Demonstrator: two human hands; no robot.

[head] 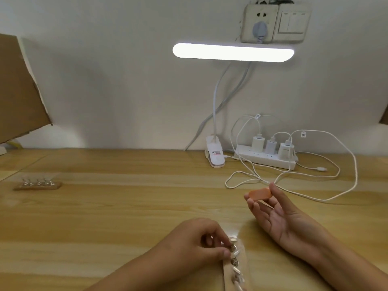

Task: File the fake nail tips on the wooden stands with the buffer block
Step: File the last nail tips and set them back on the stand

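Observation:
A wooden stand (pixel 227 276) with several pale nail tips on metal holders lies at the bottom centre of the table, pointing away from me. My left hand (pixel 195 242) rests on its far end, thumb and fingers pinching one of the holders with its nail tip (pixel 233 246). My right hand (pixel 275 215) hovers palm-up to the right and holds an orange buffer block (pixel 260 194) between thumb and fingertips, apart from the stand. A second wooden stand (pixel 37 184) with several nail tips sits at the far left of the table.
A white clip lamp (pixel 215 154) stands lit at the table's back edge. Beside it lies a white power strip (pixel 265 158) with three chargers, and loose white cables (pixel 315 185) loop behind my right hand. A cardboard box (pixel 19 87) leans at the far left.

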